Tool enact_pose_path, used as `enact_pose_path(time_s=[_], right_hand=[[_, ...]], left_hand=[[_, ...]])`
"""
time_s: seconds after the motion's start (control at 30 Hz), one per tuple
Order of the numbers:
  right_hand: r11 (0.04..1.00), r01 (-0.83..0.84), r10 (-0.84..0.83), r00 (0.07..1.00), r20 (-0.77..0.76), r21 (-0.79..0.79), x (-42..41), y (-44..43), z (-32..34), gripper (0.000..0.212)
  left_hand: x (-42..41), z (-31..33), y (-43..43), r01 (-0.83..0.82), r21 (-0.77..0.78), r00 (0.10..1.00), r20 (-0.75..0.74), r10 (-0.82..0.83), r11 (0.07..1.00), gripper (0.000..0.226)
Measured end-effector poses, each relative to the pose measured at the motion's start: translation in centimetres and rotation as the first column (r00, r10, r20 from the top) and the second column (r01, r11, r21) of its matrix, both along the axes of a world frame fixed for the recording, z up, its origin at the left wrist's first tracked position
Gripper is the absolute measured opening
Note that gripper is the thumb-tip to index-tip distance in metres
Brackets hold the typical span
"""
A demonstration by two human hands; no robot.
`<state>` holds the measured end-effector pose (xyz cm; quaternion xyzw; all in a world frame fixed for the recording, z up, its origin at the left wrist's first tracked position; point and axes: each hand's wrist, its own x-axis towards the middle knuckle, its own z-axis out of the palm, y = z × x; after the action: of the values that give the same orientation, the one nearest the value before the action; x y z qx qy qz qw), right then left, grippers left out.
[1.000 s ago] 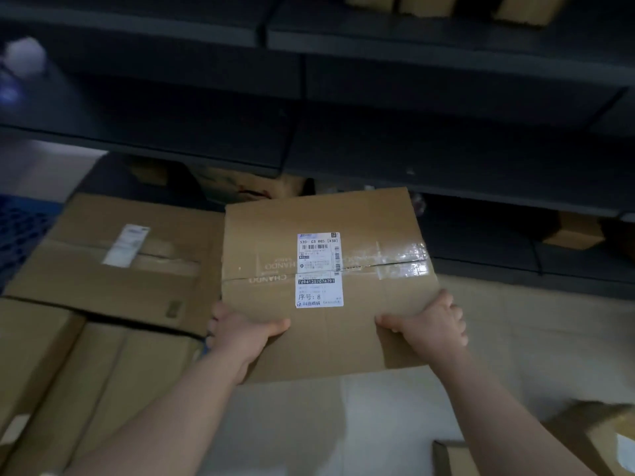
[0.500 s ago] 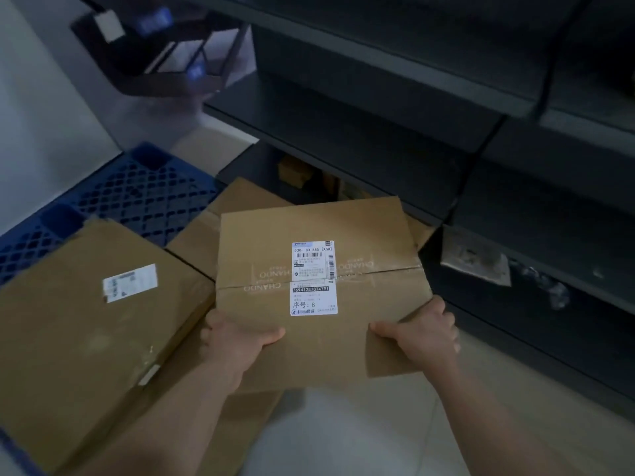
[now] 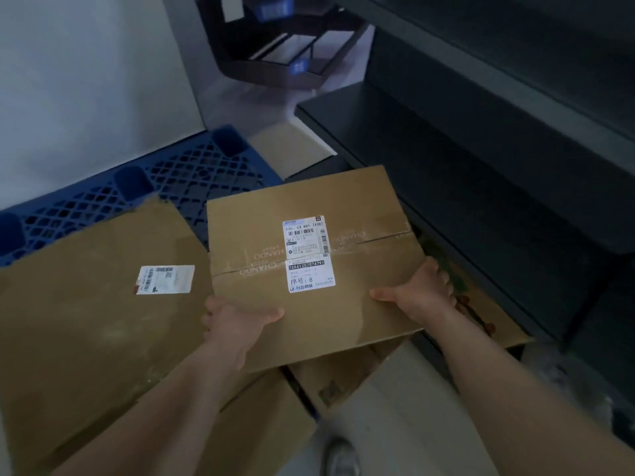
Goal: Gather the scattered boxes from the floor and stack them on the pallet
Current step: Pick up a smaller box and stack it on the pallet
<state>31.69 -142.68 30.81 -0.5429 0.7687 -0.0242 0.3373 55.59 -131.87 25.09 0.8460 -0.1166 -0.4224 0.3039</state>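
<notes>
I hold a taped brown cardboard box (image 3: 347, 214) with a white shipping label in the air, above lower boxes. My left hand (image 3: 237, 321) grips its near left corner, thumb on top. My right hand (image 3: 419, 293) grips its near right edge. A blue plastic grid pallet (image 3: 192, 176) lies at the left against the wall. A large brown box (image 3: 86, 321) with a small white label sits on the pallet's near part, left of the held box. More brown boxes (image 3: 275, 417) lie below my arms.
Dark metal shelving (image 3: 481, 149) runs along the right, close to the held box. A flat printed carton (image 3: 488, 307) lies at its foot. A white wall (image 3: 86, 80) backs the pallet. A dark rack (image 3: 281, 39) stands at the far end. My shoe (image 3: 342, 456) shows on the pale floor.
My view has swung left from the shelving toward the pallet and wall. The held box has moved with me, now beside the large labelled box. Both hands keep their grip.
</notes>
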Motion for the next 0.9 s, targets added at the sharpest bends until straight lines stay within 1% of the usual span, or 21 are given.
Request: enact_pose_path(time_s=[0.1,0.23,0.53,0.7,0.9], right_hand=[[0.998,-0.07,0.07,0.998,-0.012,0.004,0.6,-4.7,-1.3,0.129],[0.986,-0.161,0.162,0.987,-0.013,0.033,1.5,-9.6,-3.1,0.126],[0.937,-0.337,0.339,0.941,-0.012,0.088,4.0,-17.0,-6.9,0.128],[0.917,-0.38,0.385,0.923,-0.013,0.121,5.5,-19.4,-8.9,0.125],[0.915,-0.376,0.377,0.926,0.025,0.144,6.4,-20.8,-11.0,0.123]], left_hand=[[-0.3,-1.3,-2.7,-0.08,0.001,0.997,-0.023,0.08,0.997,0.113],[-0.5,-2.8,-5.5,-0.158,0.026,0.987,-0.035,0.159,0.987,0.114],[-0.7,-5.7,-9.0,-0.281,0.091,0.957,-0.045,0.286,0.955,0.106],[-0.6,-6.8,-10.3,-0.328,0.149,0.943,-0.006,0.333,0.933,0.11],[-0.2,-7.3,-11.5,-0.327,0.184,0.945,0.064,0.321,0.927,0.112]])
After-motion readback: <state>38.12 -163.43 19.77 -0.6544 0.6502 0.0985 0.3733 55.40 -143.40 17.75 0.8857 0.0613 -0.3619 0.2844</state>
